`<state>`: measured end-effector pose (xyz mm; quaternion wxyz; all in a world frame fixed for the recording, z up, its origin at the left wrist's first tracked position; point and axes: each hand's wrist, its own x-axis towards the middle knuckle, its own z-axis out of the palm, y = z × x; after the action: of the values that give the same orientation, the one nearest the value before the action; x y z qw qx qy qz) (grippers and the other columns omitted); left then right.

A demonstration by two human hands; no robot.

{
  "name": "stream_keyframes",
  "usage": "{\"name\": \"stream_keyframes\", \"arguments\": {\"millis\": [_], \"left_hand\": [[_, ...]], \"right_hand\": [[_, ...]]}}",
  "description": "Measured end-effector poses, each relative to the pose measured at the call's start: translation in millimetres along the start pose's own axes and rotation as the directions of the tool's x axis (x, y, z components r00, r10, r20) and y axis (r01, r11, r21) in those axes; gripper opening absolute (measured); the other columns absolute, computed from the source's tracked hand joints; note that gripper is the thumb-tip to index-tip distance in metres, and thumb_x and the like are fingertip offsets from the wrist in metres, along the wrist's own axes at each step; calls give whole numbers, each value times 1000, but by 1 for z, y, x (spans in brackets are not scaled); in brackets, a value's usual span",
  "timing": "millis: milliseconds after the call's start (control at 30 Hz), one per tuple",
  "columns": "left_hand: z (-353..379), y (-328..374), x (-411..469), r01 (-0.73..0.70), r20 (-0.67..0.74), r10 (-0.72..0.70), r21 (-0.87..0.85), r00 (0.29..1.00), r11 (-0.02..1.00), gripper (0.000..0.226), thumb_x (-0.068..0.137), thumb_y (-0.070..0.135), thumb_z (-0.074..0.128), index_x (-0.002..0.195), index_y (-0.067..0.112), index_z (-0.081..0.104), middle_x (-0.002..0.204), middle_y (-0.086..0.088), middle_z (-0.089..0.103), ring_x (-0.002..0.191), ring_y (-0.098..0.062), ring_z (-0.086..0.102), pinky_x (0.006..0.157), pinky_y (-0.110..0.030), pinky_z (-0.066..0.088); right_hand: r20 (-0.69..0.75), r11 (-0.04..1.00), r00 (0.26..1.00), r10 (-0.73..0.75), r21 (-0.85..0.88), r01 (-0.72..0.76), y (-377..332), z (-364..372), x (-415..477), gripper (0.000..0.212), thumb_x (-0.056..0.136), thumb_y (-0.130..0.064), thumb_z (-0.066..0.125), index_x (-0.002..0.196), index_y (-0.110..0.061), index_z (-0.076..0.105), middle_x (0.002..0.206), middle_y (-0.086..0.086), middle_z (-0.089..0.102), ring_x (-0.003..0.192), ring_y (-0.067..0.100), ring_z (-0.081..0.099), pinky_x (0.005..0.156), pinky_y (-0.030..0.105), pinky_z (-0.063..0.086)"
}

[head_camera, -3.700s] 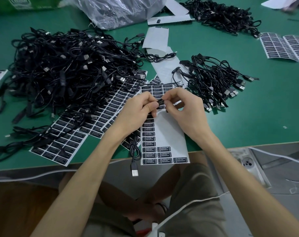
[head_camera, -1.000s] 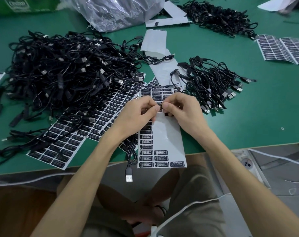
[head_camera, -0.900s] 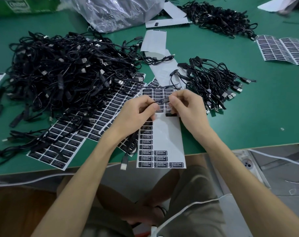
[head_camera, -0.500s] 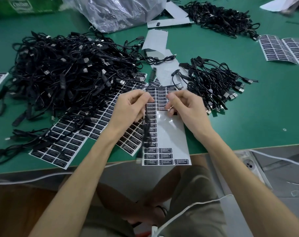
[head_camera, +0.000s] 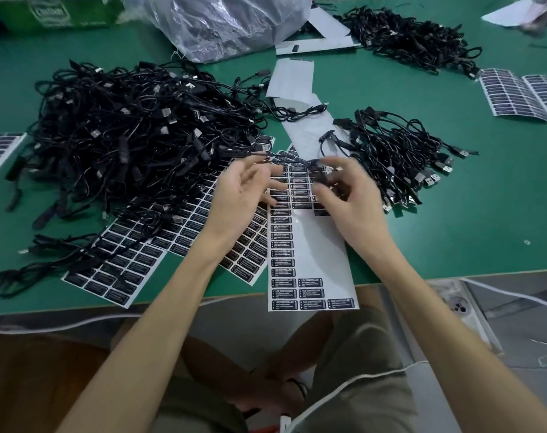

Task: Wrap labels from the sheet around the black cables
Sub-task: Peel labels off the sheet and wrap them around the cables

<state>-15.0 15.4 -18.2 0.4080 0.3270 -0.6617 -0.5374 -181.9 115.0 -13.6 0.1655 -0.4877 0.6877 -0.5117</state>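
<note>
A worker's right hand (head_camera: 344,195) pinches a black cable (head_camera: 312,166) over the part-used label sheet (head_camera: 309,245), left hand (head_camera: 247,195) spread open, with a small pile (head_camera: 400,157) seemingly labelled and a large heap (head_camera: 125,135) apparently left on the worktop (head_camera: 453,229).

Black cables (head_camera: 134,142), green table (head_camera: 453,214)

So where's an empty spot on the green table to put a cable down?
Bare green table lies right of the small cable pile, toward the near edge. The middle and left are crowded by the big cable heap and label sheets.
</note>
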Motion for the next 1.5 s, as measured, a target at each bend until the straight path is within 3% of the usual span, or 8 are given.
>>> {"name": "stream_keyframes", "arguments": {"millis": [167, 533, 833, 967, 1100, 1200, 1300, 1500], "left_hand": [[1, 1, -6, -134, -200, 237, 425, 951, 895, 26, 99, 3, 57, 116, 15, 72, 124, -4, 50, 118, -9, 51, 101, -20, 42], [-6, -4, -4, 314, -472, 111, 725, 874, 613, 39, 95, 10, 50, 132, 0, 60, 171, -16, 8, 158, -30, -1, 123, -53, 5], [-5, 0, -8, 223, -464, 209, 713, 861, 665, 50, 95, 4, 48, 145, 4, 51, 164, -6, 32, 154, -21, 19, 121, -48, 11], [-2, -2, -9, 148, -420, 281, 742, 863, 654, 50, 97, 6, 46, 147, 8, 51, 159, -1, 41, 149, -17, 29, 117, -40, 15], [-3, -1, -9, 85, -449, 307, 666, 839, 741, 42, 101, 6, 44, 139, 10, 61, 147, -1, 53, 131, -16, 50, 105, -24, 21], [-1, 3, -12, -72, -346, 380, 651, 858, 755, 35, 103, 7, 43, 127, 11, 68, 133, 4, 61, 118, -11, 61, 104, -11, 24], [-1, 4, -13, -283, -97, 417, 597, 903, 751, 28, 103, 1, 47, 118, 5, 70, 124, -3, 64, 93, -13, 69, 95, -28, 53], [7, -3, -18, -541, 339, 429, 625, 838, 563, 25, 99, 2, 58, 119, 7, 72, 116, -5, 70, 97, -24, 69, 84, -45, 59]], "right_hand": [[-295, 979, 943, 154, 173, -106, 5, -9, -1, 29, 98, -11, 66, 124, -10, 52, 111, 0, 62, 97, 7, 61, 93, 32, 53], [-212, 987, 977, 5, -154, -39, -4, -4, -4, 56, 100, -12, 58, 153, -9, 41, 161, 1, 38, 150, 18, 24, 123, 33, 25], [-134, 984, 988, -80, -169, 56, -5, -1, -5, 45, 100, -9, 57, 145, -11, 51, 138, -5, 56, 135, 18, 40, 111, 28, 36], [-77, 984, 995, -63, -170, 49, -3, -1, -5, 39, 100, -10, 57, 139, -15, 58, 123, -15, 55, 126, 14, 45, 97, 9, 34], [-54, 988, 998, -42, -152, 34, -3, 0, -6, 33, 101, -12, 56, 133, -15, 63, 124, -9, 63, 121, 13, 50, 101, 23, 42], [-26, 990, 998, -53, -133, 49, -3, 1, -6, 31, 100, -12, 57, 130, -16, 63, 123, -6, 66, 120, 15, 54, 104, 35, 46], [13, 986, 995, -104, -133, 104, -3, 2, -7, 39, 100, -9, 61, 138, -14, 58, 126, -4, 66, 122, 15, 56, 105, 37, 48], [185, 946, 959, -217, -203, 253, 0, 8, -4, 52, 97, -4, 65, 146, -15, 54, 133, 5, 52, 118, 18, 56, 103, 37, 51]]}}
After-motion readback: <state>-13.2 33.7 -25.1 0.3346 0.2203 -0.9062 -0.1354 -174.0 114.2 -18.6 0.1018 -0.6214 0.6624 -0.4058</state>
